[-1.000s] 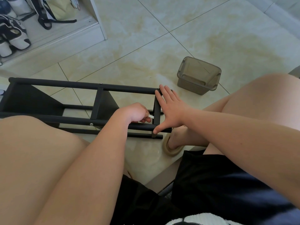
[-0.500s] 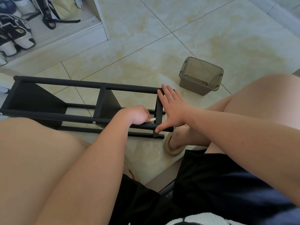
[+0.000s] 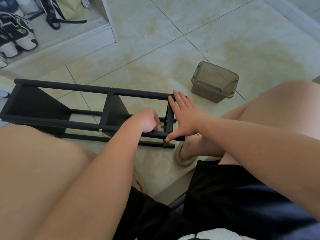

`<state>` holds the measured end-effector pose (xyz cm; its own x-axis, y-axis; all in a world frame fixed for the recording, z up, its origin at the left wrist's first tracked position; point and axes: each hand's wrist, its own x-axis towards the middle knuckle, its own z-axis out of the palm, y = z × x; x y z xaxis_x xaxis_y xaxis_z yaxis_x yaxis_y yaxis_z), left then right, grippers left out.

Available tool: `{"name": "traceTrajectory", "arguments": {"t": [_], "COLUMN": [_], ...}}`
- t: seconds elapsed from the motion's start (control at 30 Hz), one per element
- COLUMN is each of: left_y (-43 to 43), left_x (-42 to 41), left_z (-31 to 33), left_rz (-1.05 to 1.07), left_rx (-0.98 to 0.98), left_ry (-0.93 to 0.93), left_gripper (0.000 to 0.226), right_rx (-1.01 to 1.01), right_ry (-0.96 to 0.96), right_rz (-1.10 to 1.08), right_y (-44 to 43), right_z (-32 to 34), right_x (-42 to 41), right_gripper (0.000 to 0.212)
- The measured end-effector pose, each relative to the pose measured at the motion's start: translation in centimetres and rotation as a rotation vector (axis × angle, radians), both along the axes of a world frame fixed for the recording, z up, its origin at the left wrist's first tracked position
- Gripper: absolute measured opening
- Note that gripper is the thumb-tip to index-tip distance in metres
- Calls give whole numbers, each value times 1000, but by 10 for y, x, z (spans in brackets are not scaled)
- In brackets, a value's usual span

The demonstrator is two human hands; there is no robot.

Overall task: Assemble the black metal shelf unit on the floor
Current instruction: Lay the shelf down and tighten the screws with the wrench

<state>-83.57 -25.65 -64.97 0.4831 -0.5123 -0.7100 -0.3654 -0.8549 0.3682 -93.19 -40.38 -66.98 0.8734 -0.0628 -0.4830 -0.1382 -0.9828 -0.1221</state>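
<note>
At centre-left, the black tubular metal shelf frame (image 3: 86, 89) lies sideways on tiles (image 3: 173, 49). We find the left hand (image 3: 149, 120) pinching a small silvery piece (image 3: 160, 126), the right hand (image 3: 186, 116) flat, bracing; loosened bracing could let it slip.

Black metal shelf unit (image 3: 110, 108), partly assembled, lying on its side on the floor

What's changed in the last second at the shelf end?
Very little. The left hand turned slightly inside the shelf unit, so a small pale piece held at its fingertips now shows. The right hand stays flat against the shelf's end, thumb on the near bar; shelf and grey box have not moved.
</note>
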Motion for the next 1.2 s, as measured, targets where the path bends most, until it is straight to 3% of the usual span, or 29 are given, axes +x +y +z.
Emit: {"name": "traceTrajectory", "arguments": {"t": [0.2, 0.4, 0.57, 0.97, 1.2], "left_y": [1, -4, -13, -23, -24], "left_x": [4, -1, -7, -8, -6], "left_z": [-2, -14, -16, -14, -8], "left_rz": [35, 453, 641, 789, 680], "left_rx": [-110, -272, -282, -282, -153], "left_ry": [49, 229, 217, 264, 313], "left_gripper": [19, 11, 16, 17, 14], "right_rx": [7, 10, 10, 11, 10], "right_ry": [-4, -13, -9, -18, -13], "right_rz": [-1, 3, 2, 2, 5], "right_y": [-1, -1, 0, -1, -1], "right_z": [-2, -2, -2, -2, -2], "right_x": [0, 0, 0, 0, 0], "right_gripper": [160, 158, 158, 158, 158]}}
